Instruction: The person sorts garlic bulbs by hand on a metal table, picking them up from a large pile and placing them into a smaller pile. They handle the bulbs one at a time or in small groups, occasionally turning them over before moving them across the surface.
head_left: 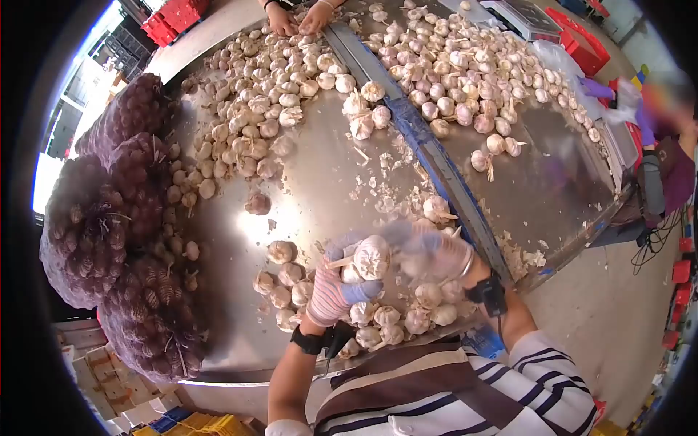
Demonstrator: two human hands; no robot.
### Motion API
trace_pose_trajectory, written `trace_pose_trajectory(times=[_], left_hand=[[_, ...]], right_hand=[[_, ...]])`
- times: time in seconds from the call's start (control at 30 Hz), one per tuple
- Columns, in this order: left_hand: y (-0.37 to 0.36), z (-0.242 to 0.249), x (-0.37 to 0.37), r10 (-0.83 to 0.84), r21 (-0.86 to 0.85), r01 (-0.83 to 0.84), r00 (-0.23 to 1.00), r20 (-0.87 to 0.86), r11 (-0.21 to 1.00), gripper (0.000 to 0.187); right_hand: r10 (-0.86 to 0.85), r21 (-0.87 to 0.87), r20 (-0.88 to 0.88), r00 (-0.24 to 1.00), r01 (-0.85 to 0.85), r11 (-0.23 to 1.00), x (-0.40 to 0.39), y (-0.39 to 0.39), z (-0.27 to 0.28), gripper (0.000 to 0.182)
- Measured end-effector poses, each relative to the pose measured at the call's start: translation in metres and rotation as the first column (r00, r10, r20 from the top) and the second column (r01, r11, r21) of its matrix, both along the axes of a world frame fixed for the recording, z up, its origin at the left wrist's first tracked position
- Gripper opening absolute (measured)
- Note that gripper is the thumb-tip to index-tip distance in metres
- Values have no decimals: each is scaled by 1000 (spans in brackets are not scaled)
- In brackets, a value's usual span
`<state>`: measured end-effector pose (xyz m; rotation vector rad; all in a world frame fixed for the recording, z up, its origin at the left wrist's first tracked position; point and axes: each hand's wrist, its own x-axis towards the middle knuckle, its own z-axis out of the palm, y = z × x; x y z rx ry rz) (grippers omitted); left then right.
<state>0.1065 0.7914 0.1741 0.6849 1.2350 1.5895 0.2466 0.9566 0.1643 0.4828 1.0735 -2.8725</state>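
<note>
My left hand [334,294], in a striped glove with grey-blue fingertips, is closed around a white garlic bulb [372,257]. A second bulb [352,274] shows beside it in the same grip, and a dry stem pokes out to the left. Just to the right, my right hand [441,252] is also gloved. Motion smears its fingers, so whether they hold anything cannot be made out. Below and between both hands, loose garlic bulbs [417,320] lie along the near table edge. More unpeeled-looking bulbs [290,274] sit left of my left hand.
A metal table [240,312] carries a large garlic heap [251,109], with a blue-edged divider [407,120] and another heap [465,65] beyond. Full purple mesh sacks [83,225] line the left. Another person's hands [298,22] work at the far edge; a co-worker stands right.
</note>
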Motion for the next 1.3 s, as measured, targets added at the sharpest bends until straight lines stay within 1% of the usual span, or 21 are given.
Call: trace_pose_trajectory(times=[0.17, 0.23, 0.27, 0.43, 0.5, 0.53, 0.57, 0.6, 0.63, 0.7, 0.73, 0.83, 0.87, 0.93, 1.0, 1.03, 1.1, 1.17, 1.2, 1.23, 1.3], left_hand=[[7, -5, 31, 131, 8, -131, 991, -23, 991, 68], [10, -10, 34, 39, -31, -58, 900, -433, 998, 75], [11, -9, 36, 9, -28, -20, 940, -342, 999, 82], [31, 0, 18, 164, 132, -101, 706, -689, 986, 81], [38, -14, 3, 35, -15, -79, 597, -801, 997, 70], [40, -25, 3, 33, -16, -75, 599, -800, 997, 70], [43, -35, 3, -135, -193, -55, 531, -837, 980, 64], [46, -41, 3, -301, -363, -53, 454, -838, 930, 58], [51, -45, 5, -300, -362, -53, 454, -839, 931, 58], [59, -53, 14, -547, -571, 8, 300, -782, 821, 55], [63, -77, 14, -569, -583, 67, 333, -752, 810, 51], [72, -92, 11, -566, -559, 129, 343, -750, 819, 38], [70, -99, 6, -564, -555, 136, 345, -750, 821, 38], [64, -108, -5, -339, -334, 137, 651, -679, 933, 24], [82, -73, -5, -394, -444, 109, 674, -625, 890, 21], [88, -61, -1, -442, -548, 83, 696, -566, 832, 19], [92, -64, 17, -348, -390, 109, 704, -618, 914, 19], [106, -44, 38, -462, -418, 205, 277, -843, 885, 26], [110, -54, 44, -434, -399, 204, 171, -885, 894, 40], [112, -68, 46, -430, -395, 206, 168, -887, 895, 40], [115, -91, 46, -502, -456, 261, 148, -852, 851, 48]], right_hand=[[60, -57, -43, 997, -62, 996, 10, -33, -5, 61], [-46, 19, 62, 997, 45, 999, 9, -38, -2, 64], [-49, 19, 63, 997, 47, 999, 8, -35, -4, 64], [-378, -579, -290, 879, 153, 801, -11, 36, -18, 35], [-595, -141, -309, 742, 583, 801, -23, 102, -14, 33], [-539, 60, -337, 771, 589, 806, -19, 141, -10, 35], [-480, 258, -354, 803, 577, 775, -6, 172, -6, 40], [-632, 521, -315, 708, 686, 508, 10, 185, -1, 38], [-754, 730, -326, 571, 659, 182, 23, 196, 1, 36], [-836, 511, -292, 465, 815, 274, 48, 189, 3, 33], [-776, 609, -299, 556, 737, 293, 64, 156, 30, 31], [-870, 775, -239, 432, 624, 97, 140, 98, 34, 29], [-896, 871, -144, 419, 483, 86, 170, 76, 40, 30], [-809, 988, 98, 579, 43, 151, 235, 45, 44, 42], [-613, 932, 280, 739, -361, -10, 260, 10, 52, 50], [-618, 931, 284, 733, -364, -4, 259, 6, 50, 50], [-664, 917, 321, 675, -397, 40, 241, 0, 38, 54], [-674, 903, 407, 617, -158, 400, 187, -1, 24, 55], [-628, 894, 439, 642, -240, 379, 157, 0, 20, 52], [-580, 880, 473, 663, -320, 352, 130, 1, 15, 49], [-553, 889, 318, 770, -444, -107, 91, 3, -18, 41]])
